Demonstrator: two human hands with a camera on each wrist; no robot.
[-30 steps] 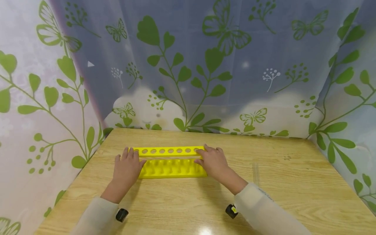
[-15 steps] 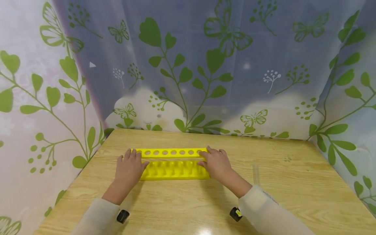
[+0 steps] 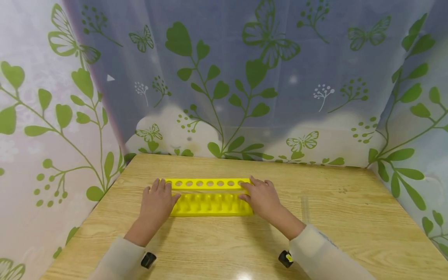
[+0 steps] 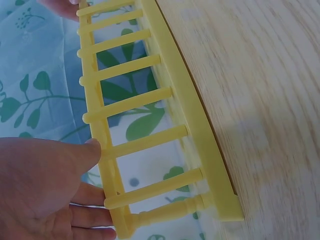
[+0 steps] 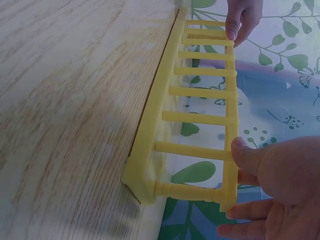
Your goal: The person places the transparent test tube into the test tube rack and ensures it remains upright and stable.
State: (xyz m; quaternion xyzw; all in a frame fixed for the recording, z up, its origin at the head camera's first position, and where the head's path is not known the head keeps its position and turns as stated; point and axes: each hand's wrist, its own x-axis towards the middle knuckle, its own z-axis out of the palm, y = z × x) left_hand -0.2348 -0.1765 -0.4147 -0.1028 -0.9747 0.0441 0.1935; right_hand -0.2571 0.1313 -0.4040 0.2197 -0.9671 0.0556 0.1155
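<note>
A yellow plastic rack (image 3: 210, 204) with a row of round holes in its top plate stands on the wooden table (image 3: 350, 233). My left hand (image 3: 157, 202) grips its left end and my right hand (image 3: 262, 198) grips its right end. In the left wrist view the rack (image 4: 200, 140) shows its pegs and rails, and my left hand (image 4: 35, 185) has the thumb on the upper rail and the fingers behind it. The right wrist view shows the rack (image 5: 150, 135) from the other end, with my right hand (image 5: 280, 185) pinching the same rail.
A curtain (image 3: 245, 77) printed with green leaves and butterflies closes off the table on the left, back and right. A faint clear tube-like object (image 3: 305, 208) lies on the table to the right of my right hand.
The rack, held in both hands, has slid slightly to the right and toward me along the table.
</note>
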